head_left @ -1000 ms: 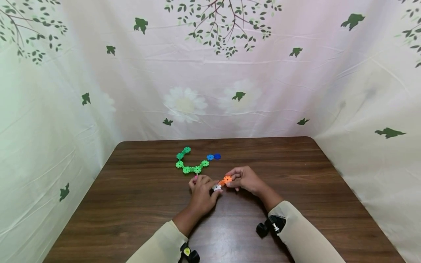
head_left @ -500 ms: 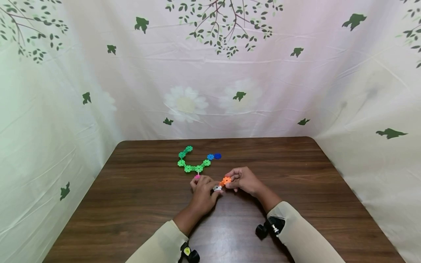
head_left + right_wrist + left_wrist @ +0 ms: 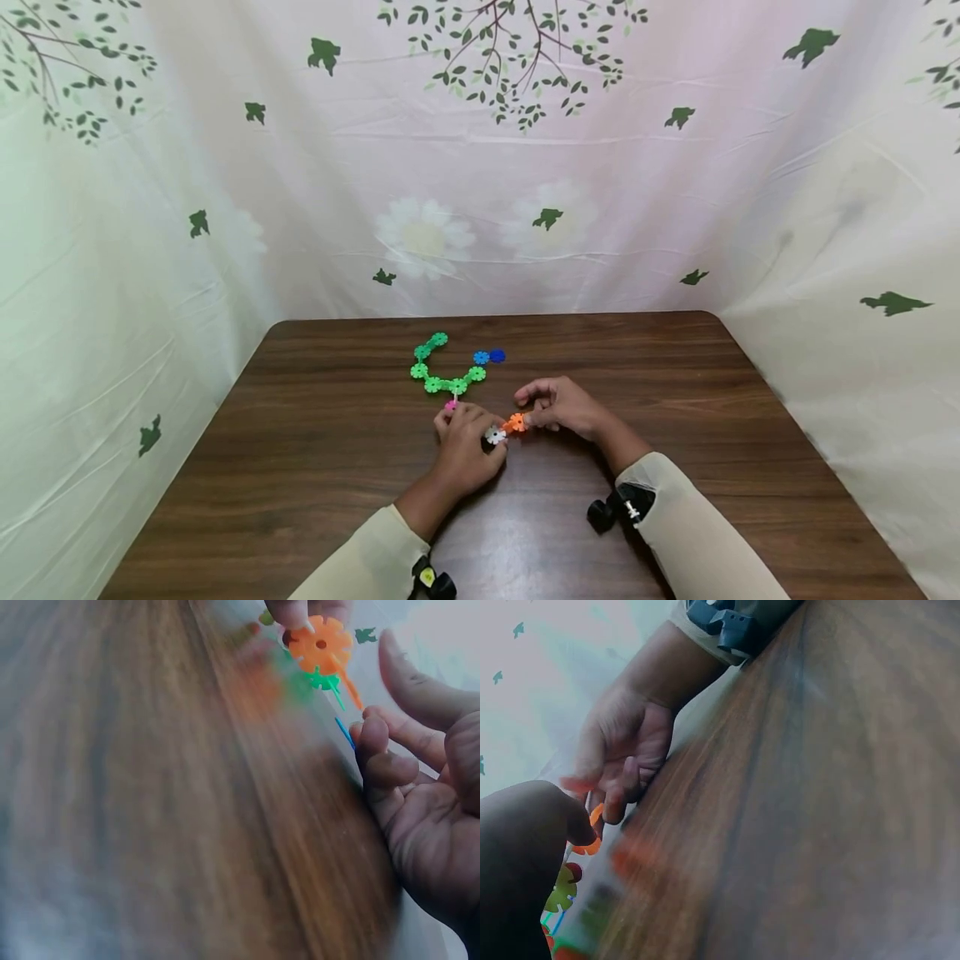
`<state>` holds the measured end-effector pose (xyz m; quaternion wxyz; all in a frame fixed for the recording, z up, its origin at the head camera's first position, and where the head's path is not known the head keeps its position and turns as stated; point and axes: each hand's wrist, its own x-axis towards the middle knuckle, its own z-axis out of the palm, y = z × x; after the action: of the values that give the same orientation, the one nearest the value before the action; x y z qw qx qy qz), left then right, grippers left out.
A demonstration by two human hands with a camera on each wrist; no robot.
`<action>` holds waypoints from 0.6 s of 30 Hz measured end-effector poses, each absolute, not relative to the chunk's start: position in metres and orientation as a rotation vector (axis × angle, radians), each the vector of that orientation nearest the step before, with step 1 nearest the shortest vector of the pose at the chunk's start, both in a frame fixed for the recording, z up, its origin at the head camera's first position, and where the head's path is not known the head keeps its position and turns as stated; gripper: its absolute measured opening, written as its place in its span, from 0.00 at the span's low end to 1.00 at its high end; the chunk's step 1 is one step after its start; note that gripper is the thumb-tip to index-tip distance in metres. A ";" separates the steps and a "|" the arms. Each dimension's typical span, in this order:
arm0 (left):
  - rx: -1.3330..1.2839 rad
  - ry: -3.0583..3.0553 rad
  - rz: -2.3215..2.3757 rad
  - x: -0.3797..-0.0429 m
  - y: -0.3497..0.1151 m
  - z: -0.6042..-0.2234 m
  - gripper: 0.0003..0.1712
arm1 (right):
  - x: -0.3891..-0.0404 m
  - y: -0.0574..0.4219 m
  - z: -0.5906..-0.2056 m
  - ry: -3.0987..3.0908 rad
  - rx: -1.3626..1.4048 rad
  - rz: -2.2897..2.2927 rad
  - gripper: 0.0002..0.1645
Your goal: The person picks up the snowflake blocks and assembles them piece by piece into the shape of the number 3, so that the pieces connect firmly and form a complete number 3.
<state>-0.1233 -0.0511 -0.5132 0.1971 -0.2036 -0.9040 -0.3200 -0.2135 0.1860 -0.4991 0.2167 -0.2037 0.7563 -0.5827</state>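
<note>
My left hand (image 3: 462, 448) holds the near part of a chain of flower-shaped interlocking discs, with a white disc (image 3: 496, 436) between thumb and index finger. A pink disc (image 3: 452, 405) shows beyond its fingers, linked to a curved row of green discs (image 3: 457, 387). Joined to the white piece, orange discs (image 3: 516, 422) stick out to the right. In the right wrist view the end orange disc (image 3: 334, 657) stands apart from my right hand (image 3: 431, 769), whose thumb is spread from the loosely bent fingers. The left hand hides the chain's middle.
Two joined blue discs (image 3: 497, 356) lie behind the hands, close to the green row's right end. The brown wooden table (image 3: 300, 467) spreads around the work. A printed cloth (image 3: 480, 167) hangs behind it and at both sides.
My right hand has let go of the end orange disc and its fingers have parted. The orange and white discs have tipped lower. The green row has shifted slightly right.
</note>
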 end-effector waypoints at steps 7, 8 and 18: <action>-0.557 -2.587 -0.934 -0.123 -0.050 -0.511 0.11 | -0.222 0.183 -0.499 2.083 -0.447 -1.686 0.23; -0.554 -2.594 -0.939 -0.123 -0.050 -0.511 0.11 | -0.223 0.182 -0.499 2.090 -0.440 -1.682 0.23; -0.551 -2.624 -0.952 -0.124 -0.050 -0.511 0.12 | -0.240 0.169 -0.499 2.219 -0.361 -1.657 0.22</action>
<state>-0.1242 -0.0497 -0.5109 0.1478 -0.1917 -0.9121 -0.3309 -0.2397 0.1692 -0.4986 0.1736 -0.1271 0.7825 -0.5843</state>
